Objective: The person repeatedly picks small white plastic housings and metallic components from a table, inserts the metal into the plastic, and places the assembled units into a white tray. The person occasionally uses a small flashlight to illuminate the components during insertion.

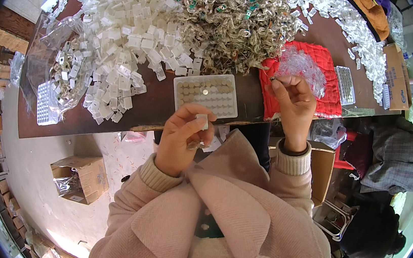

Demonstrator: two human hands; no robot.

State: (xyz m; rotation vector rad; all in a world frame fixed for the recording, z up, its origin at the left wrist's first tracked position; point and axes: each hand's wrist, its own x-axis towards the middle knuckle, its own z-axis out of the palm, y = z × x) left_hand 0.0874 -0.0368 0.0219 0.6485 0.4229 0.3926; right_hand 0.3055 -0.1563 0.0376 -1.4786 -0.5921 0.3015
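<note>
left hand grip: white clip at fingertips | right hand grip: small part

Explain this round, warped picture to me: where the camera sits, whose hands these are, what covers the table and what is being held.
There is one picture, taken by a wide fisheye camera worn on a person's head and looking down, so straight edges bend near the rim. No machine is involved; the two bare hands in pink sleeves are the wearer's own. The left hand pinches a small white plastic piece between its fingertips. The right hand holds something tiny at its fingertips, too small to identify, beside a clump of clear plastic bits lying on a red mat. On the brown table lie a big heap of white plastic pieces, a tangled heap of curly metal parts and a white tray of round pockets. A cardboard box stands on the floor.
</note>
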